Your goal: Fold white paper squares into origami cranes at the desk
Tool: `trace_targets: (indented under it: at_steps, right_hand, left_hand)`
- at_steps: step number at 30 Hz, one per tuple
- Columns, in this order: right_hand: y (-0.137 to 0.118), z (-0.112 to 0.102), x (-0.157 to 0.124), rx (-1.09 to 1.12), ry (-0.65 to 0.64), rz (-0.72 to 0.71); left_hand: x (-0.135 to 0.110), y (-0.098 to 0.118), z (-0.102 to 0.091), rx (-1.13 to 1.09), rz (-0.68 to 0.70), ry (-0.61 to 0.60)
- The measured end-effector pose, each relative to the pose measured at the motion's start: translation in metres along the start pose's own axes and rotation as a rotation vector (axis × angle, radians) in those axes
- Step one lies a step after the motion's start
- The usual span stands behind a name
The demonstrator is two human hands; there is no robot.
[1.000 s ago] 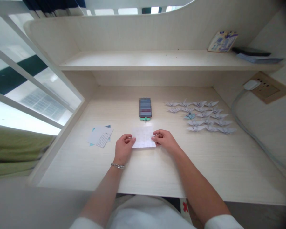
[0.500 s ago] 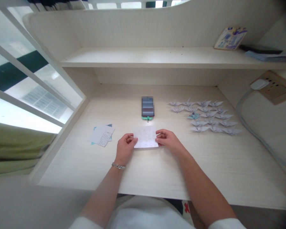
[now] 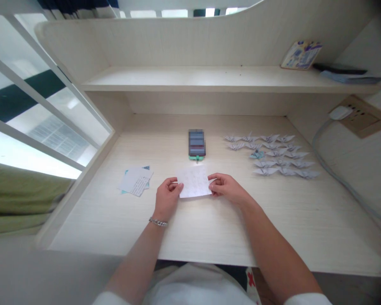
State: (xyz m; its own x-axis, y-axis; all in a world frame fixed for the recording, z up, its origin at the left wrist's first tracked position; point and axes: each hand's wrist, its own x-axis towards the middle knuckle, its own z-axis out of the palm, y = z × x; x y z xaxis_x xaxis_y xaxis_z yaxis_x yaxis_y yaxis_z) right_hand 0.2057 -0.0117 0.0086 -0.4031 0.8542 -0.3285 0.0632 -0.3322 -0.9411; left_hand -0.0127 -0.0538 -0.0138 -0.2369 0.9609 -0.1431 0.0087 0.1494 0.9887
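Observation:
A sheet of white paper [image 3: 194, 182] with faint marks is held between my two hands, just above or on the desk. My left hand [image 3: 168, 192] pinches its left edge, thumb on top. At the right edge my right hand [image 3: 225, 187] grips the paper between thumb and bent fingers. Behind the sheet lies a phone [image 3: 197, 143] with a green plug at its near end. Left of my left hand rests a small pile of paper sheets [image 3: 136, 181], the top one bearing lines of writing. Rows of folded paper cranes [image 3: 282, 162] stand to the right, one of them blue.
A shelf [image 3: 184, 78] runs across the back above the desk [image 3: 209, 237]. On its right end are a colourful packet [image 3: 301, 55] and a dark flat item [image 3: 339, 68]. A cable [image 3: 333, 173] hangs from the wall socket [image 3: 366, 116] along the right side.
The paper has tilted slightly, its right edge a little higher, with both hands still on it. The whole view has shifted slightly. Phone, pile and cranes stay in place.

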Motion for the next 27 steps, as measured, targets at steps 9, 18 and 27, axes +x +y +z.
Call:
trace_targets:
  at_steps: [9, 18, 27]
  right_hand:
    - [-0.001, -0.005, 0.011, -0.057, 0.004, 0.025]
    - [0.004, -0.012, 0.008, 0.005, 0.093, -0.072]
    - [0.009, -0.011, 0.012, 0.024, 0.231, -0.089]
  left_hand:
    - [0.013, 0.011, 0.000, -0.073, -0.110, -0.167]
    - [0.019, 0.015, 0.015, -0.214, -0.195, -0.153]
    - [0.013, 0.015, 0.011, -0.250, -0.181, -0.202]
